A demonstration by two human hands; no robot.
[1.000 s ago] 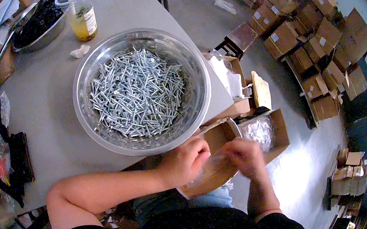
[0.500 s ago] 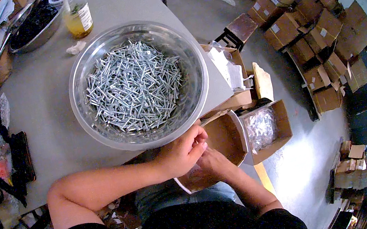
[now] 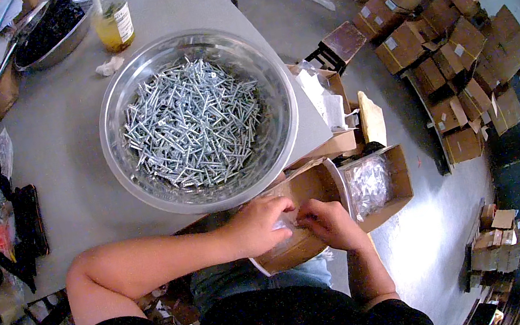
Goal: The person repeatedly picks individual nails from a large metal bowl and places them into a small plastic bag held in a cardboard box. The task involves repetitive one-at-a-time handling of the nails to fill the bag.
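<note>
A big clear round tub (image 3: 107, 130) of silver screws (image 3: 194, 125) stands on the grey table, just beyond my hands. My left hand (image 3: 259, 227) is closed near its front rim, on what looks like a small clear plastic bag (image 3: 281, 227), partly hidden by the fingers. Close beside it, my right hand (image 3: 332, 225) is pinched, its fingertips almost touching the left hand's; whatever they grip is too small to make out. Both hands are over an open cardboard box (image 3: 319, 183) at the table's edge, above my lap.
Right of that box is another cardboard box with clear plastic bags (image 3: 371, 181). A drink cup (image 3: 115, 28), crumpled tissue (image 3: 110, 66) and dark-filled basin (image 3: 53, 35) stand at the table's far left. Stacked cartons (image 3: 444, 60) fill the floor at right.
My right hand has risen from low under the left hand and moved up and right, its fingers now pinched. My left hand has dropped slightly, away from the tub's rim.
</note>
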